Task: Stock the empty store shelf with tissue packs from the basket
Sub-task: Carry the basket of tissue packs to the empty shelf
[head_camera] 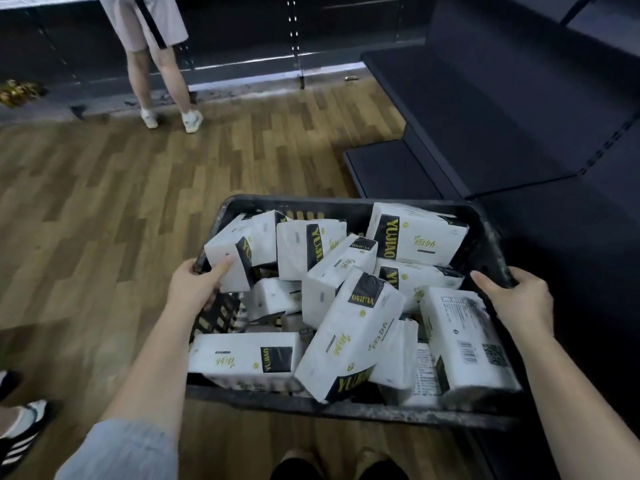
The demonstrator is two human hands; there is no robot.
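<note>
Your left hand (pixel 194 284) and right hand (pixel 519 299) each have their fingers clamped on a side rim of the black basket (pixel 346 408). Between them the tissue packs (pixel 349 337) lie heaped, seemingly all unstocked. Beyond your right fingers, the dark shelf (pixel 485 126) is bare; stocking has not begun.

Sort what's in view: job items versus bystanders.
Job: basket, tissue packs, empty shelf, left hand and right hand gripping the basket's rim.
Not the job: another person, a striped shoe, yellow packets.
</note>
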